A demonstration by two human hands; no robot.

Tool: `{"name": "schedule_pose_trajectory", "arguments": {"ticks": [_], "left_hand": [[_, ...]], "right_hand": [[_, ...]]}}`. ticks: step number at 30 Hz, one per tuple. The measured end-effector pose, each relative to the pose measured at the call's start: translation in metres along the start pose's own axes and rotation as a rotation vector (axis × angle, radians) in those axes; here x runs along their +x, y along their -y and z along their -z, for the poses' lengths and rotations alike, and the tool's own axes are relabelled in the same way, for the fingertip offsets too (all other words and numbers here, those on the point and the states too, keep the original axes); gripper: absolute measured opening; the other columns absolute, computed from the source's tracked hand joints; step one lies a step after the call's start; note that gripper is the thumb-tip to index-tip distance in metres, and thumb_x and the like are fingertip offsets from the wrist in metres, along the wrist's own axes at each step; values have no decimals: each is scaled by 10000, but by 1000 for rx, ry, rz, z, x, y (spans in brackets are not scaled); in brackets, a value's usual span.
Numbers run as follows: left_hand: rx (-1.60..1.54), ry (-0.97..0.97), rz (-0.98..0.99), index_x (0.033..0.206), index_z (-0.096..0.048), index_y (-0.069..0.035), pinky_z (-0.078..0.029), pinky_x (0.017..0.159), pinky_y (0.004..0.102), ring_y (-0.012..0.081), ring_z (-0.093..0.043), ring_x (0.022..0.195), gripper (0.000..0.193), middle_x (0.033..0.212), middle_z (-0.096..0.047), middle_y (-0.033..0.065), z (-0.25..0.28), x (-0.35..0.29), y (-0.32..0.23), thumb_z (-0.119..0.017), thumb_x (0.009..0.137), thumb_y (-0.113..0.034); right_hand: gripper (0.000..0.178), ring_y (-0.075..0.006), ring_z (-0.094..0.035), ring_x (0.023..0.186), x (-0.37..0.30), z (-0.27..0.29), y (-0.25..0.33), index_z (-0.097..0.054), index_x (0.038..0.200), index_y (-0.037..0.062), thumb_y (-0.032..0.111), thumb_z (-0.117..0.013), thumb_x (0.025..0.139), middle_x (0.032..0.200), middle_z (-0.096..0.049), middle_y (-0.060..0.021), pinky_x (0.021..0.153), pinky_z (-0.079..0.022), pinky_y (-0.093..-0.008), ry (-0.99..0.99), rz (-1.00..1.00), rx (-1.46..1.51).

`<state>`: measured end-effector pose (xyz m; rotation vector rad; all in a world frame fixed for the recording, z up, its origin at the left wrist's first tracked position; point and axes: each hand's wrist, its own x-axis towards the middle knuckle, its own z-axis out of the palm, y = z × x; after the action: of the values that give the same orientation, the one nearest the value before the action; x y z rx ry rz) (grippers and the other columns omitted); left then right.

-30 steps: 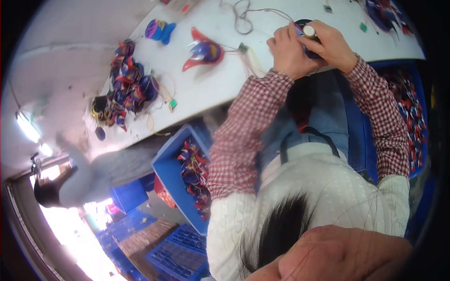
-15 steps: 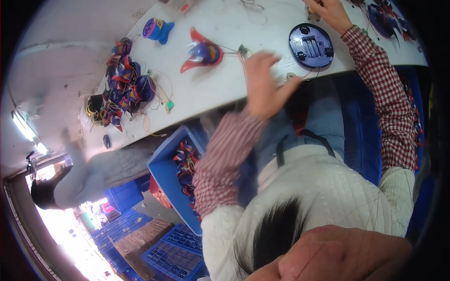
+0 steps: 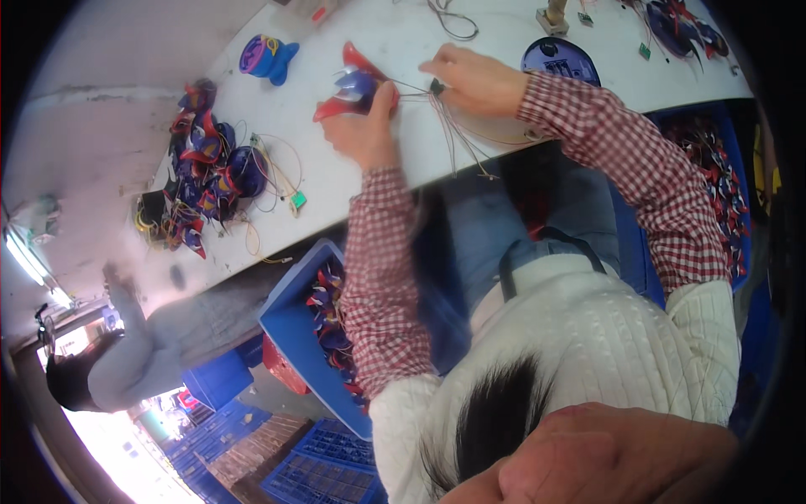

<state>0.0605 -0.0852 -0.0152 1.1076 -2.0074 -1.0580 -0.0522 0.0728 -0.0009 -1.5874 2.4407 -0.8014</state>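
Note:
My left hand (image 3: 363, 139) is closed around a red and purple winged plastic shell (image 3: 357, 82) on the white table, its thumb over the near side. Thin wires run from the shell to a small dark circuit board (image 3: 436, 86). At that board, my right hand (image 3: 480, 82) has its fingers bent together and appears to pinch it; the fingertips partly hide the contact. Loose wires (image 3: 454, 139) trail from the board toward the table's near edge. Beyond my right wrist lies an oval purple base (image 3: 579, 60), partly covered by the sleeve.
Similar wired shells (image 3: 210, 168) are heaped at the table's left, near a blue and purple spool-like piece (image 3: 267, 59). Blue bins of parts stand below on the left (image 3: 290, 294) and right (image 3: 672, 126). More shells (image 3: 682, 32) lie far right. Another person (image 3: 189, 323) is at left.
My left hand has moved left and taken hold of the shell. My right hand has come from the far right, beside the oval base, to the circuit board.

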Motion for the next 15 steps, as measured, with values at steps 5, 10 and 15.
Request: {"name": "schedule_pose_trajectory", "arguments": {"ticks": [5,10,15], "left_hand": [[156,-57,-5,982,-595,65,-472,826,397,327,-610,798,627,935,-631,197,-12,5,-3,-789,616,-406],[-350,0,31,1024,-573,57,-499,779,315,234,-621,825,543,968,-635,170,-2,12,3,-792,664,-285],[-1153,401,75,1072,-564,27,-506,745,240,170,-627,815,350,962,-642,113,11,13,-13,-703,764,-66]], "right_hand": [[124,-317,-558,853,20,-11,-5,-581,887,48,96,-576,773,945,-549,-126,750,-464,-368,143,20,-49],[102,-201,-549,594,17,33,26,-580,854,35,113,-621,803,716,-602,-61,581,-457,-286,152,118,232],[107,-97,-502,529,-1,91,46,-618,873,7,100,-629,821,656,-571,-27,501,-418,-208,232,-80,587]]}}
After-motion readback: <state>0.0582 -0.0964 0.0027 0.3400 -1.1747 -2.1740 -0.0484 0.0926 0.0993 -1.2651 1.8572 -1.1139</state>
